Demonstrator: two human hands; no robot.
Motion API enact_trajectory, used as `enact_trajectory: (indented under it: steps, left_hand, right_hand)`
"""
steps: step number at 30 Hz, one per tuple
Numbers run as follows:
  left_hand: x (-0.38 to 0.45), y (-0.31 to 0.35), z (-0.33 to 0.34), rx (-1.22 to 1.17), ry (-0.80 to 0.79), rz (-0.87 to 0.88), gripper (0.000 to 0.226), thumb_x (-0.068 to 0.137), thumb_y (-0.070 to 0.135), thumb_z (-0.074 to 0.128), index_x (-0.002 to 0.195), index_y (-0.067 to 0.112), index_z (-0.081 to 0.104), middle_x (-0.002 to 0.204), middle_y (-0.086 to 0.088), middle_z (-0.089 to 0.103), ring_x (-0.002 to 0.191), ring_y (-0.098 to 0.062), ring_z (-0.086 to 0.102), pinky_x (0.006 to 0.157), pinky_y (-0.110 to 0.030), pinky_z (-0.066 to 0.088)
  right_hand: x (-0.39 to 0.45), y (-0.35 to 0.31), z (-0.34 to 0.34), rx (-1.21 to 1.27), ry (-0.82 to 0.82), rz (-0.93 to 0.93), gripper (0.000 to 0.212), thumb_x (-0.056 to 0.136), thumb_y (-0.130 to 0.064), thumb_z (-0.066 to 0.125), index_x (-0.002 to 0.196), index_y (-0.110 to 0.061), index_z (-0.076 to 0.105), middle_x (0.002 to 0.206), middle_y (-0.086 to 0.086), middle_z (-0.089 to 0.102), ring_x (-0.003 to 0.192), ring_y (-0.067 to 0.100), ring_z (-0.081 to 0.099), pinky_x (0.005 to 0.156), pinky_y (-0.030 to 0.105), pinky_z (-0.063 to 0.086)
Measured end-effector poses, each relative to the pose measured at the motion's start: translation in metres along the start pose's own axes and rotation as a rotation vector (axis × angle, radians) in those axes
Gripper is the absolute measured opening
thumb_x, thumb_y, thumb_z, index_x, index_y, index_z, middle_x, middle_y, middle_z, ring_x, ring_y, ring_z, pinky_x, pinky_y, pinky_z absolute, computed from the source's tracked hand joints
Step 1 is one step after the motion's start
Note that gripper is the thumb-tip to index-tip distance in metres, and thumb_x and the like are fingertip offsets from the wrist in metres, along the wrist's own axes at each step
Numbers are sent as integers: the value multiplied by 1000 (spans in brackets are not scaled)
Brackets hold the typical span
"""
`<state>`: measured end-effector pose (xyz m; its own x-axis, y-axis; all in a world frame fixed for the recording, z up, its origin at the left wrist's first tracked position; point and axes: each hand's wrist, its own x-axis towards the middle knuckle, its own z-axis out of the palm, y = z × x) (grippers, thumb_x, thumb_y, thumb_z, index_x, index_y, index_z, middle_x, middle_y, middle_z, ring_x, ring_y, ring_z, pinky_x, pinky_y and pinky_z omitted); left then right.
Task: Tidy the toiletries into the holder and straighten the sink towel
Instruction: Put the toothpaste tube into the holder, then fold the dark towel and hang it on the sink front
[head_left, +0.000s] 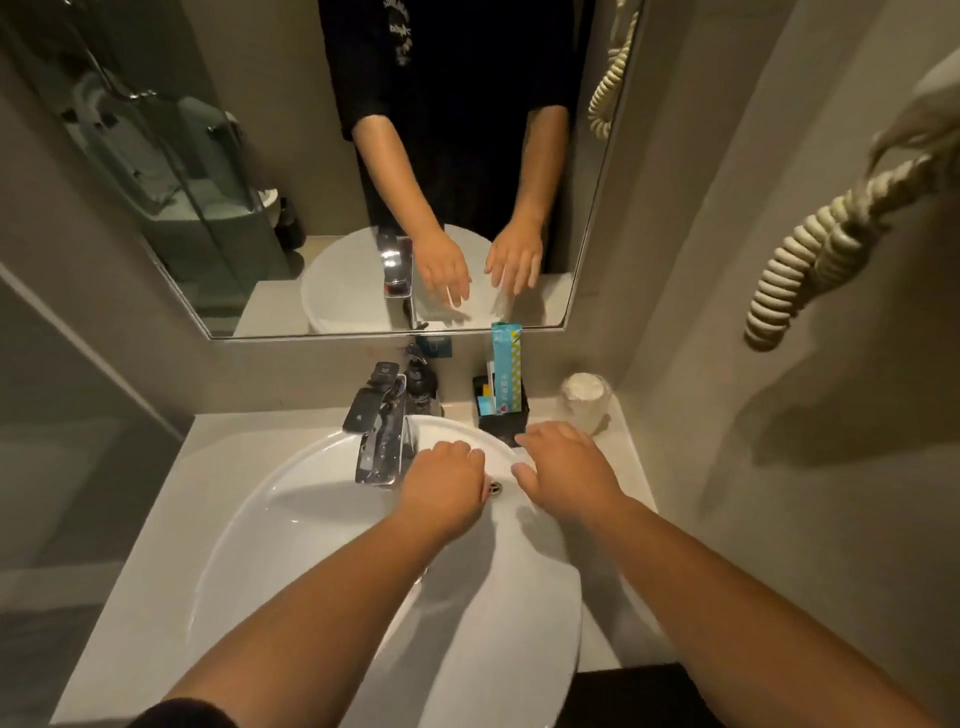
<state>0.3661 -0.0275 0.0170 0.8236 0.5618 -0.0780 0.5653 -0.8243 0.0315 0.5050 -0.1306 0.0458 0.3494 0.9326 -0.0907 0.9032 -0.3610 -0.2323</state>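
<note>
A white towel (501, 460) lies over the far rim of the white sink (311, 499), hard to tell apart from the basin. My left hand (447, 488) rests on it just right of the tap, fingers bent down. My right hand (563, 467) lies on its right part, fingers spread; the mirror shows both hands flat on the cloth. Behind my right hand stands the black holder (514, 418) with a tall teal toothpaste box (506, 366) and small packets in it.
A chrome tap (382, 431) stands at the sink's far edge, with a dark soap pump bottle (421, 384) behind it. A capped glass (584, 400) sits right of the holder. A coiled cord (800, 260) hangs on the right wall. The mirror (311, 182) is above.
</note>
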Motion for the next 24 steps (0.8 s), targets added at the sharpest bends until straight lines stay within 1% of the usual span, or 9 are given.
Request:
enact_trajectory:
  steps: [2,4,8,11,15,18,20,22,24]
  left_hand:
    - [-32,-5,7,-29,-70,-25,38,96,41,36,116,15,55,116,-9,58,106,-28,52,88,-43,46]
    - [-59,-10,10,-43,-101,-40,38,96,42,38,116,15,56,116,-9,58,106,-28,53,89,-42,46]
    - [-105,-21,8,8,-59,9,37,96,41,38,108,13,60,107,-9,63,97,-28,57,85,-40,46]
    - [-139,-30,8,-26,-35,19,37,96,41,39,106,14,61,105,-8,63,94,-27,57,83,-39,48]
    - [-191,-46,18,-57,-11,53,39,95,42,40,115,15,59,110,-6,66,96,-25,60,85,-39,51]
    - [-228,-52,25,-38,-39,91,40,96,43,39,114,13,60,110,-8,65,97,-26,60,86,-39,49]
    - [-249,-53,28,-44,-60,117,39,96,42,39,110,12,60,109,-9,65,96,-27,59,85,-40,47]
    - [-266,-52,33,-91,-85,126,39,95,45,38,106,14,59,107,-8,64,94,-27,58,84,-41,48]
    - [-279,-49,38,-121,-107,150,41,93,49,37,101,16,59,103,-7,65,89,-26,58,80,-42,48]
  right_hand:
    - [-23,-14,11,-23,-72,-19,44,91,-42,49,129,-20,55,132,4,57,124,24,48,109,37,32]
    - [-45,-29,22,-29,-104,-29,46,92,-44,49,131,-21,53,133,2,57,123,23,49,109,36,33]
    - [-82,-59,40,-6,-125,-5,47,92,-47,50,133,-24,52,135,-2,57,124,21,50,111,37,34]
    - [-109,-79,51,4,-131,20,48,92,-48,49,133,-24,53,133,-1,58,120,21,53,108,36,38]
    - [-149,-110,66,24,-168,48,51,94,-47,46,139,-23,46,141,0,52,128,22,46,110,36,33]
    - [-182,-133,79,89,-203,62,52,94,-47,47,141,-25,43,147,-2,46,133,19,42,111,34,30]
    - [-203,-143,87,111,-244,42,53,93,-49,48,140,-26,44,147,-3,46,134,19,41,112,34,28]
    - [-220,-150,92,111,-283,6,54,91,-54,49,138,-26,47,143,-2,51,129,19,46,109,35,32]
    - [-231,-156,94,100,-305,-31,53,89,-58,49,131,-25,52,131,-1,59,115,18,53,102,34,38]
